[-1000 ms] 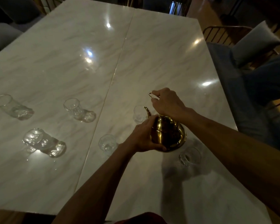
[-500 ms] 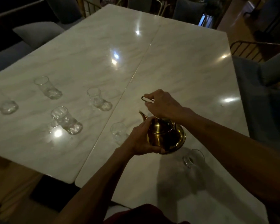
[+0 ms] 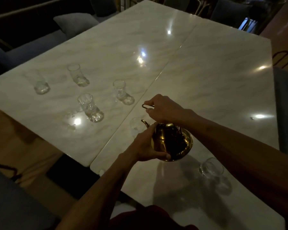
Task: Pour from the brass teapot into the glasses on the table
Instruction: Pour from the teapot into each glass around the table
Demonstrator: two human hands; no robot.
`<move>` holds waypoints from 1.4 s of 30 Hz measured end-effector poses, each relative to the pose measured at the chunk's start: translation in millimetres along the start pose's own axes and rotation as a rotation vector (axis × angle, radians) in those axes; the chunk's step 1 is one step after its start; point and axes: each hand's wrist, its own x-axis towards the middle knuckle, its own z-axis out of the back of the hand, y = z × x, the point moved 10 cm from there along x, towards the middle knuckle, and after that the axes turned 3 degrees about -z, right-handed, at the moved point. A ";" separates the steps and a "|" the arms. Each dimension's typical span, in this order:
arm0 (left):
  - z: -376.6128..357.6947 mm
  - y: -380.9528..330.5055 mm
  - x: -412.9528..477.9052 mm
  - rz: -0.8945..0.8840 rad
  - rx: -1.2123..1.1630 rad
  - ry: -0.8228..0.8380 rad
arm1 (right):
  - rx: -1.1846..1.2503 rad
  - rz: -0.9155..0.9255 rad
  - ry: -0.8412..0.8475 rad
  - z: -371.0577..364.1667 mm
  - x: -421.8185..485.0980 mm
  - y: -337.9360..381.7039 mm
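The brass teapot [image 3: 171,143] hangs above the white marble table [image 3: 206,77], tipped with its spout toward the left. My right hand [image 3: 163,110] grips its wire handle from above. My left hand [image 3: 145,146] cups the pot's near side and base. Just below the spout stands a clear glass [image 3: 135,127], partly hidden by my left hand. Another glass [image 3: 210,167] stands to the right of the pot. Several more glasses stand on the left slab, among them one [image 3: 123,92] close to the seam and one [image 3: 90,107] nearer me.
The table is two marble slabs joined by a seam [image 3: 156,80]. Its near left edge [image 3: 40,138] drops to a wooden floor. Cushioned seats [image 3: 75,22] line the far left side, and a wire-backed chair [image 3: 286,60] stands at the right.
The view has swung to the right and pulled back, so the glasses appear further left. The teapot stays held in both hands, its spout now by the glass at the seam.
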 end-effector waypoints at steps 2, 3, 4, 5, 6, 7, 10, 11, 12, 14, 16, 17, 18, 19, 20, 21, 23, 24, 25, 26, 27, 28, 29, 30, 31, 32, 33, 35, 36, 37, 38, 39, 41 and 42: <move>1.6 2.9 -1.4 0.012 -0.022 0.001 | -0.015 -0.009 0.008 -6.2 5.5 2.3; 1.9 4.5 -1.6 0.019 -0.034 0.003 | -0.024 -0.011 0.012 -8.9 8.2 3.6; 2.1 6.1 -1.5 0.025 -0.045 0.005 | -0.033 -0.013 0.015 -10.9 10.9 4.5; 2.1 8.0 -1.2 0.032 -0.055 0.008 | -0.041 -0.016 0.015 -12.2 13.4 5.4; 1.9 9.2 -1.3 0.040 -0.064 0.012 | -0.049 -0.020 0.016 -13.4 15.7 5.6; 1.5 10.7 -1.2 0.048 -0.070 0.017 | -0.057 -0.021 0.018 -14.5 17.6 5.8; 1.8 12.9 -1.9 0.063 -0.083 0.026 | -0.076 -0.026 0.031 -18.3 22.2 5.5; 2.2 13.4 -2.4 0.068 -0.087 0.029 | -0.083 -0.026 0.037 -19.5 23.3 5.6; 2.4 14.0 -2.6 0.071 -0.092 0.033 | -0.088 -0.028 0.043 -20.6 24.4 5.2; 2.2 15.5 -3.0 0.079 -0.095 0.042 | -0.100 -0.030 0.048 -22.4 26.5 5.3; 1.5 16.8 -3.4 0.087 -0.093 0.051 | -0.113 -0.036 0.054 -24.9 28.7 5.0; 1.5 17.3 -3.5 0.089 -0.094 0.054 | -0.119 -0.042 0.056 -25.7 29.5 4.7; 1.5 17.5 -3.5 0.090 -0.094 0.058 | -0.121 -0.049 0.060 -26.8 30.2 4.3; 2.1 17.1 -3.5 0.089 -0.091 0.061 | -0.123 -0.052 0.063 -27.5 30.8 4.5; 2.6 16.4 -3.5 0.087 -0.088 0.064 | -0.123 -0.053 0.066 -27.9 31.5 4.6; 3.0 16.2 -3.3 0.084 -0.087 0.065 | -0.125 -0.052 0.067 -28.0 31.8 5.1; 3.1 15.0 -3.1 0.078 -0.095 0.071 | -0.136 -0.053 0.065 -27.7 32.2 5.6; 3.1 14.4 -2.9 0.072 -0.095 0.074 | -0.142 -0.053 0.065 -27.9 32.7 5.4; 3.0 14.1 -2.8 0.068 -0.094 0.077 | -0.148 -0.053 0.065 -28.3 33.0 5.4; 2.9 13.5 -2.7 0.063 -0.092 0.081 | -0.152 -0.055 0.066 -28.8 33.4 5.3; 3.0 13.0 -2.6 0.060 -0.091 0.086 | -0.155 -0.058 0.066 -28.9 33.4 5.1; 3.0 13.0 -2.4 0.058 -0.090 0.090 | -0.156 -0.063 0.067 -29.4 33.7 4.6; 2.7 12.8 -2.5 0.059 -0.088 0.097 | -0.156 -0.066 0.069 -29.5 33.7 4.5; 2.7 12.4 -2.6 0.056 -0.090 0.100 | -0.157 -0.068 0.070 -29.7 34.0 4.1; 2.3 12.6 -2.6 0.056 -0.089 0.103 | -0.160 -0.069 0.072 -29.6 34.0 3.9; 1.3 12.5 -2.6 0.056 -0.088 0.108 | -0.163 -0.071 0.072 -29.4 33.9 3.7; 0.3 13.1 -2.6 0.062 -0.087 0.116 | -0.164 -0.073 0.071 -29.5 33.6 3.5; -1.5 14.2 -3.0 0.068 -0.084 0.124 | -0.158 -0.083 0.068 -29.8 32.4 2.5; -2.4 14.7 -4.0 0.071 -0.083 0.128 | -0.154 -0.090 0.065 -29.9 31.5 2.0; -2.8 14.4 -5.4 0.071 -0.080 0.131 | -0.151 -0.096 0.062 -29.9 30.2 1.8; -2.9 14.2 -6.8 0.069 -0.076 0.132 | -0.148 -0.100 0.060 -30.2 29.0 1.2; -2.8 14.1 -8.1 0.066 -0.072 0.135 | -0.146 -0.100 0.057 -30.5 27.7 1.4; -1.9 12.6 -10.3 0.057 -0.065 0.139 | -0.141 -0.095 0.050 -30.4 25.5 2.0; -1.3 11.4 -10.8 0.051 -0.060 0.140 | -0.140 -0.095 0.047 -30.2 24.6 2.4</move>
